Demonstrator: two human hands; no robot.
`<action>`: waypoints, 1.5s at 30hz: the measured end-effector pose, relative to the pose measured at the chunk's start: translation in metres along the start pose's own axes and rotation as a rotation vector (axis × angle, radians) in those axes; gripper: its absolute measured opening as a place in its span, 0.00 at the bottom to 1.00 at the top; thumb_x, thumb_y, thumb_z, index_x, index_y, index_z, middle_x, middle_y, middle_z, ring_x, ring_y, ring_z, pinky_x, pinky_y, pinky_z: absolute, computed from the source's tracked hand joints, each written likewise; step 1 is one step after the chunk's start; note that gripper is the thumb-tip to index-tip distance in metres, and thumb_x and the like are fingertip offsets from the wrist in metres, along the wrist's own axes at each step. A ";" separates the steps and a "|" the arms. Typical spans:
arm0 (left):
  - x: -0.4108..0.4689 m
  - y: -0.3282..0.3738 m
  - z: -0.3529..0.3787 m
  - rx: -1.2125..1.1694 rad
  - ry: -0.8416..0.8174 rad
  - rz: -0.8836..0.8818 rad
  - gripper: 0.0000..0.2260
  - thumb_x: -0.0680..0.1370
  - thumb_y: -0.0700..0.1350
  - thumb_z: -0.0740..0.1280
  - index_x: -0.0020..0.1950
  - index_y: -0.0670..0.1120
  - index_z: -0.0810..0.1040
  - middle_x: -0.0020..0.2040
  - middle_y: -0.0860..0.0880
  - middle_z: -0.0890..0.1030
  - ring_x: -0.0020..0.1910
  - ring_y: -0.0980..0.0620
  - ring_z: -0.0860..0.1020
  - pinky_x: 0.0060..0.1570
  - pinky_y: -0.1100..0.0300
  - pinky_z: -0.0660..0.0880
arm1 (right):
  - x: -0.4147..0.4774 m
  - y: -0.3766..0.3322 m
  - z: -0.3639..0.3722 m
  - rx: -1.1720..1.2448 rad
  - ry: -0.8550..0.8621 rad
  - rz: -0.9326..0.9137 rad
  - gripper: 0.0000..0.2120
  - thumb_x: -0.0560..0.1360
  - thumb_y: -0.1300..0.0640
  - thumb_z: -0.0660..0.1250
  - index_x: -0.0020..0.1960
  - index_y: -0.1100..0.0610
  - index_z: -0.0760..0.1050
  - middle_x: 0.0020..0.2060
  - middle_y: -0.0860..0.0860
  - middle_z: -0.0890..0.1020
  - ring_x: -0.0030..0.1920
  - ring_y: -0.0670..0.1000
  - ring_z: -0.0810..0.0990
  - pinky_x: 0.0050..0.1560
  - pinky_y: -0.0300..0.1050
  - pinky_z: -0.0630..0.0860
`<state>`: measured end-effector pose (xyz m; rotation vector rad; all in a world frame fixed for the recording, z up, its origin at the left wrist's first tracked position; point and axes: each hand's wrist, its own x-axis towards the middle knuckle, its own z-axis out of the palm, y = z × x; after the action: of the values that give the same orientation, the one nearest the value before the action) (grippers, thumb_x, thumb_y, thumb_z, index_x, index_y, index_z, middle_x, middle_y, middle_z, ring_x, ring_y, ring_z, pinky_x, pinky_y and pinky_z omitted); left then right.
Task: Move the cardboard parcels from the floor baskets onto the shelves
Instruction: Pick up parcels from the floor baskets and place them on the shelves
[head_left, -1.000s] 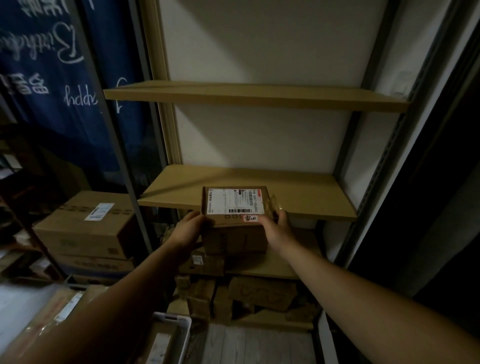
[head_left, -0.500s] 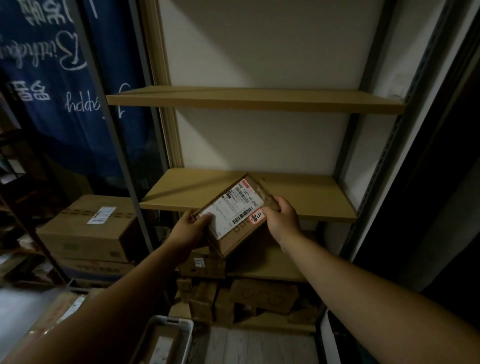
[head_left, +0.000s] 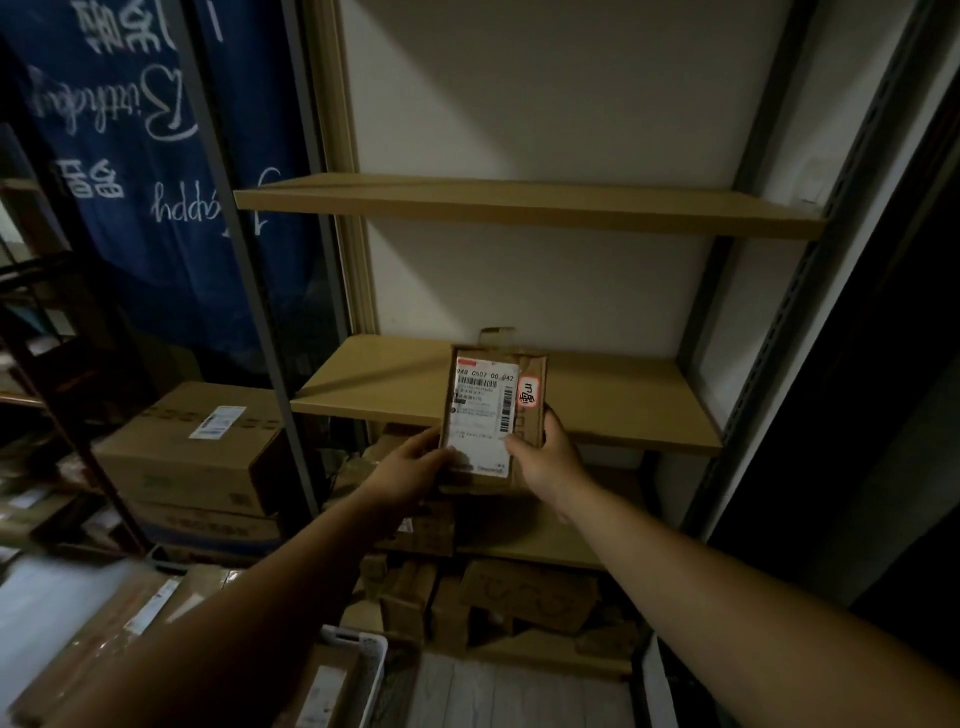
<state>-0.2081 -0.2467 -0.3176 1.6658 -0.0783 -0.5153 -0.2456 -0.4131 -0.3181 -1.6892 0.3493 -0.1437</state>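
A small cardboard parcel (head_left: 491, 410) with a white shipping label and a red sticker stands on end in front of the middle shelf (head_left: 623, 405), label facing me. My left hand (head_left: 410, 470) grips its lower left corner. My right hand (head_left: 545, 457) grips its lower right side, thumb on the label. The parcel's top overlaps the shelf board; whether it rests on the shelf I cannot tell. An upper shelf (head_left: 519, 205) is bare. A white floor basket (head_left: 363, 654) with a parcel inside sits at bottom centre.
Large cardboard boxes (head_left: 197, 452) are stacked left of the grey upright post (head_left: 270, 338). A lower shelf (head_left: 530, 535) and the floor beneath hold several small boxes (head_left: 519, 597). More parcels lie at the bottom left. A dark wall panel closes the right side.
The parcel has been turned from lying flat, through a tilt, to standing upright, and has risen toward the middle shelf. Both hands have stayed on it.
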 end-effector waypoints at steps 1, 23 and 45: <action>-0.001 0.000 0.000 0.035 0.015 -0.014 0.16 0.81 0.47 0.62 0.69 0.52 0.68 0.53 0.50 0.78 0.48 0.51 0.80 0.43 0.53 0.80 | -0.002 0.001 -0.002 -0.015 -0.017 0.001 0.25 0.81 0.60 0.61 0.75 0.51 0.60 0.68 0.53 0.73 0.66 0.55 0.74 0.46 0.40 0.76; -0.023 -0.071 -0.187 -0.092 0.039 0.045 0.13 0.83 0.49 0.56 0.66 0.57 0.69 0.58 0.48 0.78 0.53 0.48 0.81 0.42 0.53 0.81 | -0.031 0.030 0.189 0.025 -0.120 -0.036 0.20 0.82 0.57 0.58 0.73 0.45 0.63 0.55 0.41 0.75 0.52 0.40 0.76 0.40 0.31 0.72; 0.036 -0.237 -0.304 0.035 0.069 -0.261 0.14 0.81 0.45 0.60 0.67 0.51 0.68 0.57 0.46 0.77 0.53 0.45 0.79 0.46 0.47 0.81 | 0.004 0.190 0.347 -0.089 -0.138 0.286 0.18 0.82 0.57 0.58 0.71 0.46 0.66 0.61 0.44 0.76 0.60 0.47 0.75 0.57 0.44 0.73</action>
<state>-0.1190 0.0622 -0.5322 1.7363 0.1838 -0.6551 -0.1679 -0.1081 -0.5574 -1.7072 0.4944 0.2016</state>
